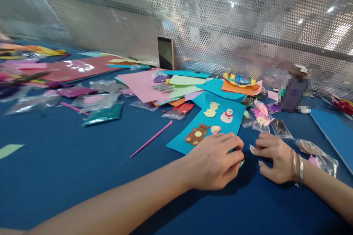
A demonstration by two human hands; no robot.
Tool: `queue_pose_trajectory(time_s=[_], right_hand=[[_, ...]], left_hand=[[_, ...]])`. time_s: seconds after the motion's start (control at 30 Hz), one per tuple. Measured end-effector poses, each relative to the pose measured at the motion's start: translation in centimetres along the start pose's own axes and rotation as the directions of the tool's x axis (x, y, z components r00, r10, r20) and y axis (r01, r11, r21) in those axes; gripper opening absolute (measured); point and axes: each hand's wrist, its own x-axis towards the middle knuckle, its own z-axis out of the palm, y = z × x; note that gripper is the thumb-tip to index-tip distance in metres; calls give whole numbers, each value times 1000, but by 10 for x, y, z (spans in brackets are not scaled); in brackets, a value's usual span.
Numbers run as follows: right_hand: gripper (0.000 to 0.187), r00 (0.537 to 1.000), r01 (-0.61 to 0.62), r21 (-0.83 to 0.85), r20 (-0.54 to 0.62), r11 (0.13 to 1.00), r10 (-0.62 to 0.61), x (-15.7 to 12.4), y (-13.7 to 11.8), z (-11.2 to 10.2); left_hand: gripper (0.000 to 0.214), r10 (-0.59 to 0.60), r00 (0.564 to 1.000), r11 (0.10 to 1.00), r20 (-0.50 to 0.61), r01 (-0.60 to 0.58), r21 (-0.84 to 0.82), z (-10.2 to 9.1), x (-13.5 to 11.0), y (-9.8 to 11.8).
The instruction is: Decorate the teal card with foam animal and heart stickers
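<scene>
My left hand (pixel 216 163) is over the lower edge of a blue paper sheet (pixel 180 140), its fingers curled. Whatever lies inside them, if anything, is hidden. Facing it across a small gap is my right hand (pixel 277 159), bent at the knuckles, index finger and thumb apart, and nothing shows between them. On the sheet lie flat clay figures: a brown bear (pixel 198 134), a pale yellow animal (pixel 211 109), a snowman (pixel 227 116) with a red scarf, and a small pink piece (pixel 215 129) just beyond my left knuckles.
A pink stick (pixel 151 139) lies left of the sheet. Clay bags, including a teal one (pixel 104 114), and stacked coloured papers (pixel 139 83) spread behind. A phone (pixel 166 53) leans on the perforated metal panel (pixel 234 18). Clear packets (pixel 317 154) lie by my right wrist.
</scene>
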Motion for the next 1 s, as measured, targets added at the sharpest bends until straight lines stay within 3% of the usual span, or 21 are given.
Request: queue_pose_trajectory(time_s=[0.53, 0.7, 0.8, 1.0], right_hand=[[19, 999, -23, 98, 40, 995, 19, 0, -2, 2], [17, 995, 20, 160, -103, 987, -4, -2, 1, 5], [19, 983, 33, 104, -184, 994, -13, -2, 5, 3], [27, 997, 72, -161, 43, 984, -66, 1, 7, -4]], left_hand=[[18, 5, 1000, 1000, -24, -5, 7, 0, 0, 0], [18, 7, 1000, 1000, -20, -7, 6, -1, 0, 0], [17, 7, 1000, 1000, -11, -7, -2, 0, -1, 0], [18, 2, 1000, 1000, -2, -2, 7, 1, -1, 0]])
